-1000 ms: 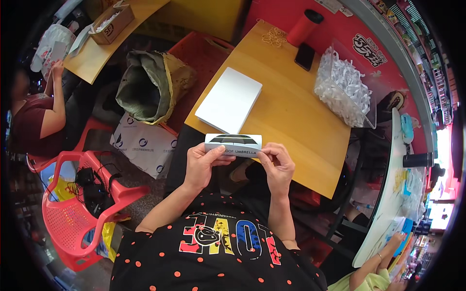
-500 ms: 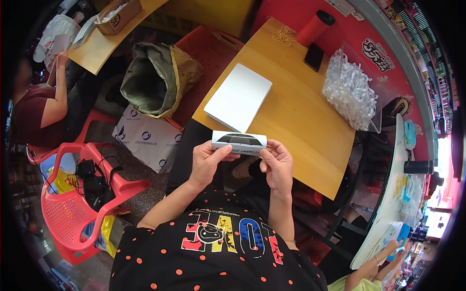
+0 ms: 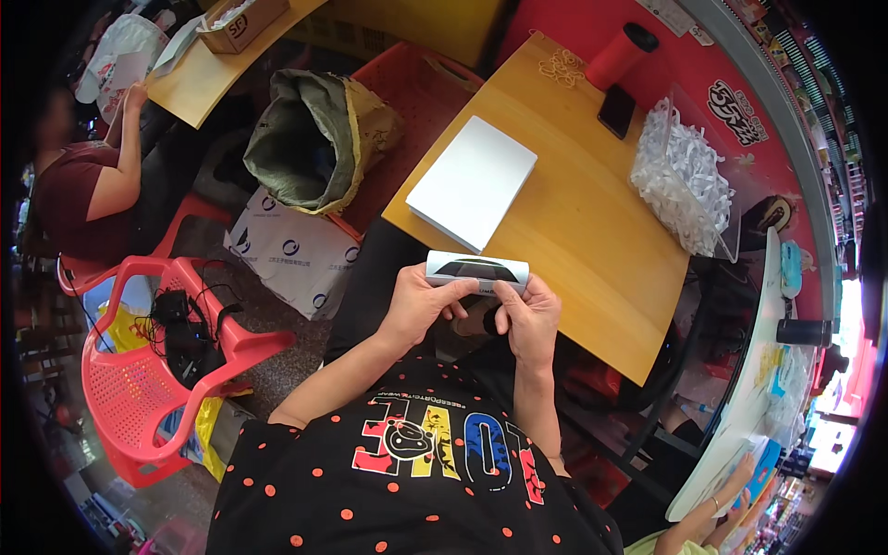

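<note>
In front of my chest, just off the near edge of the table [image 3: 592,305], I hold a white printed paper sheet [image 3: 477,269] with a dark umbrella picture on it. Its top edge is curved over, so it looks rolled or bent. My left hand [image 3: 418,303] grips its left part, and my right hand [image 3: 531,319] grips its right part. Both thumbs press on the front near the lower middle, close together. Fingers behind the sheet are mostly hidden. Just beyond it a stack of white paper [image 3: 474,180] lies on the table.
At the table's right edge stands a clear bin [image 3: 684,180] of white paper strips. A phone [image 3: 617,111], a red cup [image 3: 622,55] and rubber bands [image 3: 561,67] lie at the back. Left are an open sack [image 3: 301,143], a red chair [image 3: 139,379] and a seated person [image 3: 92,194].
My left thumb has slid right along the sheet toward my right thumb, covering more of the print. The whole view has shifted slightly. Both hands still hold the sheet.
</note>
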A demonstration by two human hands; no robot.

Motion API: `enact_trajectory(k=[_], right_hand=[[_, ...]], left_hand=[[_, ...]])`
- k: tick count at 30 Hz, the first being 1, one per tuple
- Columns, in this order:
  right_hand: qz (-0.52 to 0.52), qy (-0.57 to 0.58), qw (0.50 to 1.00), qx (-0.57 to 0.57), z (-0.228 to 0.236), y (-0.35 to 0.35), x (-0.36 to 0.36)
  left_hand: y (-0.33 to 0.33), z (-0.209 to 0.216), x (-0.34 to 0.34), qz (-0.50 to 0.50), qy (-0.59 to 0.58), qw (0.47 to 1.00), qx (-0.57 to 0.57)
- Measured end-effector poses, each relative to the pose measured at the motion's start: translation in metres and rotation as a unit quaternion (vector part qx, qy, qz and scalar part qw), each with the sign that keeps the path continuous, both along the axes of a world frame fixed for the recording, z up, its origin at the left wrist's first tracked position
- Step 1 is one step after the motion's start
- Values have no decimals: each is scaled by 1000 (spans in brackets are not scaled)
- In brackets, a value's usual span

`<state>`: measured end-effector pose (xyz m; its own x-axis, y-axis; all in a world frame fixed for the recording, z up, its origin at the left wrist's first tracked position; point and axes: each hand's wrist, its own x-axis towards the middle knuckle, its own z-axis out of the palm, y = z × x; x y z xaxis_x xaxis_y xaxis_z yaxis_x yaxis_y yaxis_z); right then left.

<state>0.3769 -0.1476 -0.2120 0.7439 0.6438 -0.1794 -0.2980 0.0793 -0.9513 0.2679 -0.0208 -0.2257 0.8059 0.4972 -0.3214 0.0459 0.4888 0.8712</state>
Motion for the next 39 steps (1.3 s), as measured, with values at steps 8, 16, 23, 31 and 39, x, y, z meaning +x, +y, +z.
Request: enact_trajectory(k=[8, 16, 23, 31, 39], right_hand=[[40, 77, 996, 19, -4, -12, 10], [132, -36, 986, -98, 5, 7, -6], [16, -371, 913, -168, 7, 20, 16], [50, -699, 682, -208, -13, 46, 30], [23, -706, 696, -129, -27, 44, 33]], left_hand=[[20, 3, -21, -99, -34, 987, -118], [61, -6, -91, 67, 108, 985, 113], [169, -8, -132, 366, 187, 856, 313], [227, -53, -80, 295, 294, 792, 446], [130, -84, -77, 261, 96, 931, 238]])
